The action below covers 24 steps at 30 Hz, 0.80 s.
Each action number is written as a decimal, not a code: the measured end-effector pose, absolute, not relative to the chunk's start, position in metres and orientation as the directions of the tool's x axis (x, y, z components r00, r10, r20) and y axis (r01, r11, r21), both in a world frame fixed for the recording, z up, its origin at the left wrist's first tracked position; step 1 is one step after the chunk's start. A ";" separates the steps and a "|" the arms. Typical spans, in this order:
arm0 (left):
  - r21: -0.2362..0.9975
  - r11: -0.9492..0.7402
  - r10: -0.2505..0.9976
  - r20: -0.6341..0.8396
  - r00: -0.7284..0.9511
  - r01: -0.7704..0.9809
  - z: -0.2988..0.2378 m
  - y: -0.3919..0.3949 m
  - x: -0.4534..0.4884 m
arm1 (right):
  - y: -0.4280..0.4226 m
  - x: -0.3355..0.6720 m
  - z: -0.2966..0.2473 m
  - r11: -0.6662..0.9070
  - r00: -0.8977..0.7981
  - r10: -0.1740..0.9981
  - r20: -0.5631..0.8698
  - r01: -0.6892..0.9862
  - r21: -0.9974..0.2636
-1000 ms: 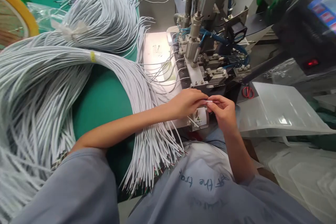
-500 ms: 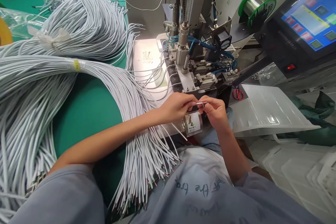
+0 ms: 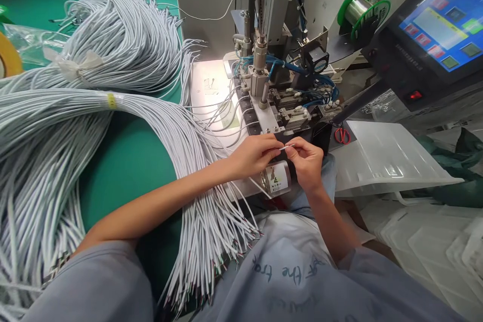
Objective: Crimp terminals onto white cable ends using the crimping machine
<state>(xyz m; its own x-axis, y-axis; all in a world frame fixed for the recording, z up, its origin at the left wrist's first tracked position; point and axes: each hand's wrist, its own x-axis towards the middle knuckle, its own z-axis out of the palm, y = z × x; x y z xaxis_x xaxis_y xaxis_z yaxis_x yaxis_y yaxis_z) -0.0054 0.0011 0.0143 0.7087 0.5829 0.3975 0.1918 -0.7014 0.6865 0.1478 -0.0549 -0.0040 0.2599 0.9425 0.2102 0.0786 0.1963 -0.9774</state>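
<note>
My left hand (image 3: 256, 155) is closed on a thin white cable (image 3: 284, 148) near its end, in front of the machine (image 3: 269, 110). Close beside it, my right hand (image 3: 307, 158) pinches the tip of the same cable between thumb and fingers. The fine detail of that tip is too small to make out. Under my left forearm fans a large bundle of white cables (image 3: 162, 115), bound by a yellow band (image 3: 111, 101). Their cut ends, with dark, red and green wire tips, hang toward my lap. Just below my hands sits a clear container with a white label (image 3: 278, 177).
Another tied cable bundle (image 3: 124, 35) lies on the green mat (image 3: 124, 161). A control screen (image 3: 445, 25) and a solder wire spool (image 3: 358, 11) stand at the right. Red-handled scissors (image 3: 342, 135) lie beside a white plastic tray (image 3: 392, 161). Several cables run into the machine's front.
The fingers of my right hand have shifted slightly around the cable tip. Both hands stay at nearly the same place, and the view has tilted a little.
</note>
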 end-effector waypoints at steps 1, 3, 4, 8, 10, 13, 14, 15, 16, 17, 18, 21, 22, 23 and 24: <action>0.674 -0.716 0.573 0.418 0.705 0.183 0.014 0.002 -0.006 | -0.055 0.150 -0.003 0.201 0.247 0.945 0.215 0.078 -0.976; 0.649 -0.740 0.561 0.451 0.694 0.177 0.013 0.003 -0.006 | -0.055 0.155 -0.001 0.206 0.204 0.953 0.225 0.109 -0.972; 0.632 -0.753 0.556 0.461 0.691 0.183 0.012 0.003 -0.006 | -0.055 0.158 0.001 0.206 0.177 0.957 0.230 0.142 -0.968; 0.585 -0.788 0.539 0.502 0.677 0.193 0.009 0.001 -0.006 | -0.055 0.160 0.004 0.189 0.149 0.963 0.226 0.225 -0.956; 0.598 -0.781 0.546 0.517 0.660 0.177 0.007 -0.001 -0.006 | -0.056 0.154 0.001 0.184 0.203 0.953 0.226 0.203 -0.962; 0.598 -0.778 0.558 0.513 0.652 0.195 0.007 -0.002 -0.006 | -0.058 0.144 -0.002 0.202 0.298 0.916 0.267 0.232 -0.951; 0.579 -0.785 0.558 0.510 0.655 0.218 0.007 -0.002 -0.006 | -0.058 0.143 -0.002 0.214 0.312 0.902 0.298 0.277 -0.937; 0.549 -0.798 0.554 0.505 0.662 0.249 0.008 -0.002 -0.006 | -0.058 0.144 0.000 0.226 0.306 0.893 0.330 0.331 -0.916; 0.505 -0.816 0.543 0.500 0.675 0.282 0.009 -0.001 -0.007 | -0.058 0.147 0.002 0.235 0.274 0.894 0.354 0.385 -0.892; 0.453 -0.835 0.526 0.494 0.692 0.311 0.010 0.000 -0.008 | -0.058 0.151 0.004 0.243 0.217 0.907 0.361 0.430 -0.869; 0.403 -0.852 0.509 0.485 0.712 0.334 0.011 0.001 -0.009 | -0.057 0.156 0.007 0.248 0.146 0.926 0.347 0.460 -0.853; 0.373 -0.861 0.491 0.436 0.754 0.345 0.010 0.004 -0.010 | -0.052 0.166 0.012 0.237 -0.019 0.967 0.256 0.448 -0.862; 0.416 -0.846 0.505 0.421 0.754 0.334 0.009 0.004 -0.010 | -0.051 0.167 0.011 0.232 -0.016 0.968 0.249 0.423 -0.876; 0.473 -0.821 0.525 0.404 0.749 0.320 0.008 0.004 -0.010 | -0.050 0.165 0.009 0.230 0.020 0.966 0.258 0.393 -0.890; 0.532 -0.790 0.546 0.388 0.742 0.303 0.006 0.004 -0.009 | -0.050 0.161 0.006 0.228 0.079 0.959 0.273 0.362 -0.904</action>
